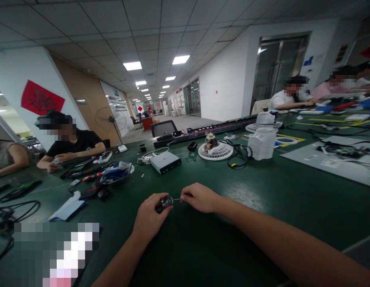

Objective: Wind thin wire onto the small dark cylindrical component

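Your left hand (150,217) is curled round a small dark cylinder (164,202), thumb and fingers closed on it, low over the near middle of the green table (202,239). Your right hand (199,197) sits just to its right, fingertips pinched on a thin wire (176,199) that comes out of the cylinder's metal end. Judging by that grip, you'd do well to hold the cylinder steady and work along the wire's own line, so it doesn't kink. Nothing crowds your hands. Farther off stand a grey box (166,162), a white fan grille (215,151) and a white fan body (262,143). To the left lie a black mouse-like thing (103,194) and folded paper (68,207). A co-worker's hands (57,160) are at the far left, well apart.
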Demonstrator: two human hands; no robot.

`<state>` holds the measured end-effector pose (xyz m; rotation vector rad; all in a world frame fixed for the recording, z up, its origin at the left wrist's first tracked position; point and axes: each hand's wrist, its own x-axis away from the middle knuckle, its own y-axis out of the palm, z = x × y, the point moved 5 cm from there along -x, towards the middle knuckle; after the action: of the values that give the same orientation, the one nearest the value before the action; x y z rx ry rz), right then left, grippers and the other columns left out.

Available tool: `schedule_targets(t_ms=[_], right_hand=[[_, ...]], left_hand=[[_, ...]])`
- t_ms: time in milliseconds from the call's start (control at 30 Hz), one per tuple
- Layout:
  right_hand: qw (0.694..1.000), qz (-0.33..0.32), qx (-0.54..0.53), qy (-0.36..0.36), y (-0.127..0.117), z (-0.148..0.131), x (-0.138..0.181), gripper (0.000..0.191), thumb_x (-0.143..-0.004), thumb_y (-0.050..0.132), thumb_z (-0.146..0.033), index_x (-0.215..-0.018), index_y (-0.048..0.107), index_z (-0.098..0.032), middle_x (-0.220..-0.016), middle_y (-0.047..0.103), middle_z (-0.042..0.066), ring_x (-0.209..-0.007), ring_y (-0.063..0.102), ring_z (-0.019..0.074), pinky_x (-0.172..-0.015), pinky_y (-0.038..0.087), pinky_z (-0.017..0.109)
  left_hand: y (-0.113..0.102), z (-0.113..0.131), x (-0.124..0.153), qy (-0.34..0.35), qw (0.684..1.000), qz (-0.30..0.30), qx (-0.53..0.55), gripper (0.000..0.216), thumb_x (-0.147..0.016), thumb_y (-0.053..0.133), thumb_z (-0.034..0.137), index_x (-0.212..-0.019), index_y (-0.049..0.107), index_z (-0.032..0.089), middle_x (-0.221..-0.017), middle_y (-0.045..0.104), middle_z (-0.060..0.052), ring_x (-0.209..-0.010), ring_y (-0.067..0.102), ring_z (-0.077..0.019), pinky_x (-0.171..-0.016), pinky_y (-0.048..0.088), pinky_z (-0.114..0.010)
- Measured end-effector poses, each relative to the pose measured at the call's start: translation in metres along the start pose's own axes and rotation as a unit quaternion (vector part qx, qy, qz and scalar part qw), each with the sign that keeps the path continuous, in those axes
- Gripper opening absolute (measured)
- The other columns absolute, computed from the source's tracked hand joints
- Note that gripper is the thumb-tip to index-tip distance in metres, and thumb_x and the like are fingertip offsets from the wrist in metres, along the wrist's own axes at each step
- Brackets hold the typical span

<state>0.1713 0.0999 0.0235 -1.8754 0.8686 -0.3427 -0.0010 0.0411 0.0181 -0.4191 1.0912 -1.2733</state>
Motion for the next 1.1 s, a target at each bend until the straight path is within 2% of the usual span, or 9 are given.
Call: schedule_targets(t_ms=[100,267,367,467,567,700,900,1100], right_hand=[[1.0,-0.003,0.01,-0.009,0.002,-0.005,0.001,0.029,-0.095,0.043,-0.028,-0.094,0.071,-0.02,-0.077,0.068,0.002,-0.067,0.059,0.0138,-0.06,0.036,0.025],[0.98,0.051,0.158,-0.107,-0.004,-0.02,0.007,0.023,-0.093,0.05,-0.027,-0.101,0.071,-0.022,-0.09,0.07,0.005,-0.082,0.059,0.0177,-0.068,0.038,0.027],[0.969,0.075,0.203,-0.117,-0.008,-0.024,0.009,0.023,-0.094,0.05,-0.026,-0.098,0.072,-0.022,-0.087,0.069,0.006,-0.083,0.056,0.0189,-0.066,0.037,0.028],[0.971,0.073,0.197,-0.118,-0.01,-0.024,0.01,0.022,-0.092,0.051,-0.024,-0.094,0.073,-0.021,-0.086,0.068,0.005,-0.082,0.056,0.0184,-0.065,0.037,0.027],[0.978,0.064,0.143,-0.139,-0.008,-0.021,0.01,0.02,-0.091,0.054,-0.024,-0.097,0.072,-0.022,-0.087,0.069,0.003,-0.082,0.058,0.0167,-0.07,0.039,0.027],[0.984,0.09,0.116,-0.102,-0.01,-0.011,0.007,0.022,-0.091,0.053,-0.025,-0.099,0.073,-0.02,-0.091,0.07,0.004,-0.086,0.06,0.0179,-0.074,0.041,0.028],[0.992,0.05,0.079,-0.088,-0.005,-0.011,0.005,0.021,-0.089,0.055,-0.028,-0.097,0.073,-0.022,-0.09,0.072,0.003,-0.081,0.063,0.0169,-0.071,0.041,0.027],[0.99,0.048,0.133,-0.017,-0.003,-0.01,0.004,0.021,-0.09,0.052,-0.032,-0.094,0.071,-0.023,-0.09,0.072,0.005,-0.082,0.065,0.0202,-0.068,0.042,0.029]], left_hand=[[-0.001,-0.002,-0.001,-0.006,1.0,0.01,-0.003,0.031,-0.078,0.067,0.033,-0.108,0.066,0.025,-0.102,0.07,-0.003,-0.089,0.064,-0.0216,-0.079,0.051,-0.035],[0.002,-0.005,-0.001,-0.016,1.0,-0.017,-0.017,0.028,-0.076,0.068,0.03,-0.104,0.068,0.025,-0.101,0.07,-0.003,-0.09,0.064,-0.0223,-0.082,0.051,-0.037],[0.002,-0.005,-0.001,-0.014,1.0,-0.02,-0.011,0.03,-0.077,0.067,0.03,-0.106,0.068,0.025,-0.103,0.07,-0.003,-0.091,0.064,-0.0224,-0.083,0.051,-0.037],[0.0,-0.004,-0.001,-0.018,1.0,-0.01,-0.009,0.029,-0.077,0.067,0.028,-0.105,0.069,0.025,-0.103,0.07,-0.003,-0.092,0.065,-0.0227,-0.083,0.051,-0.037],[-0.001,-0.002,-0.001,-0.011,1.0,-0.011,-0.003,0.028,-0.076,0.066,0.025,-0.104,0.07,0.025,-0.103,0.07,-0.003,-0.091,0.065,-0.0222,-0.082,0.051,-0.036],[0.0,-0.001,-0.001,-0.01,1.0,-0.022,0.003,0.03,-0.076,0.067,0.025,-0.106,0.069,0.025,-0.104,0.07,-0.003,-0.093,0.065,-0.022,-0.085,0.051,-0.037],[0.004,0.0,0.0,0.0,0.999,-0.035,0.004,0.029,-0.076,0.068,0.022,-0.105,0.069,0.025,-0.104,0.07,-0.003,-0.093,0.065,-0.0212,-0.086,0.05,-0.036],[0.004,-0.002,0.0,-0.019,0.999,-0.027,-0.011,0.031,-0.077,0.067,0.026,-0.108,0.069,0.026,-0.106,0.07,-0.003,-0.095,0.065,-0.0225,-0.085,0.051,-0.036]])
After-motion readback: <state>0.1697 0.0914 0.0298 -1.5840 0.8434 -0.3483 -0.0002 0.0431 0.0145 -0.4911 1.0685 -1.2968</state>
